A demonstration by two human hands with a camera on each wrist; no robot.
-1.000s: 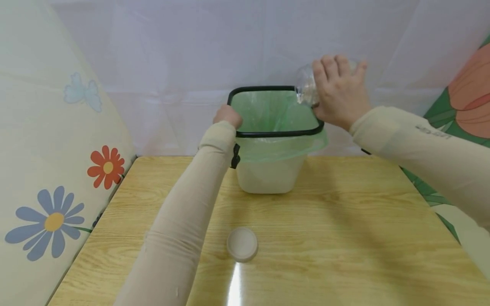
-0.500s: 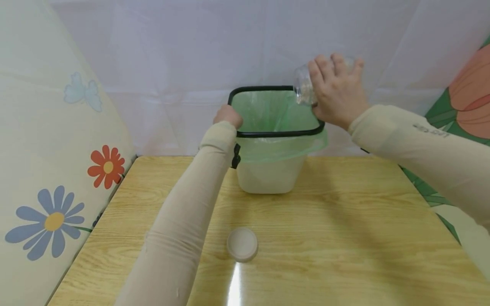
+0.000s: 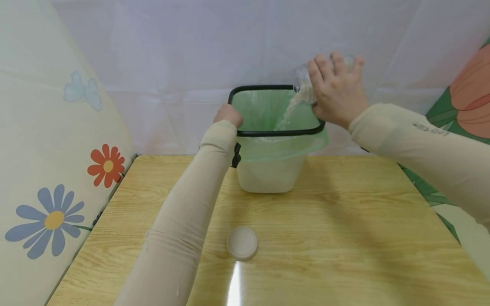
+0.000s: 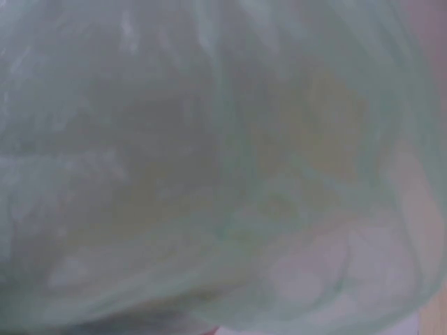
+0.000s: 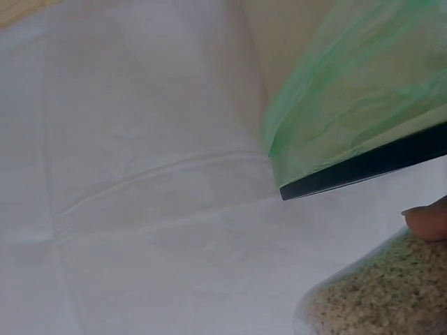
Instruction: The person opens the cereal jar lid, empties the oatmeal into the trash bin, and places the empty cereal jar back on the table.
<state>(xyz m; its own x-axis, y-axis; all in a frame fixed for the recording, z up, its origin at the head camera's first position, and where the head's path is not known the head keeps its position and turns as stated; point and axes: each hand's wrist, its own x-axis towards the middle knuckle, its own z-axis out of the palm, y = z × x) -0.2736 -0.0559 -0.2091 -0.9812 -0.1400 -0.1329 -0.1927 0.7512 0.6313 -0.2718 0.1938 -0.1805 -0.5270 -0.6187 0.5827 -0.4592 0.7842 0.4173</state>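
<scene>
My right hand [image 3: 340, 91] grips a clear jar [image 3: 303, 80], tilted with its mouth over the right side of a white trash bin [image 3: 269, 176]. Pale granules [image 3: 288, 114] stream from the jar into the bin's green liner bag [image 3: 254, 106]. In the right wrist view the jar [image 5: 384, 300] is filled with tan, dark-flecked granules, and a thumb presses its side. At the bin's left rim my left hand [image 3: 228, 115] holds the black rim [image 3: 279, 134]. Green film covers most of the left wrist view, with fingers [image 4: 314, 276] showing blurred through it.
On the wooden table [image 3: 344, 246], in front of the bin, lies a round beige lid [image 3: 242, 243]. A black clip-like part [image 3: 235, 155] hangs at the bin's left side. Behind stands a white cloth wall [image 3: 183, 51], with flower-printed panels [image 3: 34, 140] at both sides.
Granules now pour from the jar into the bin, where none fell in the earlier frames. The right hand and jar have shifted very slightly left and up. The left hand stays put.
</scene>
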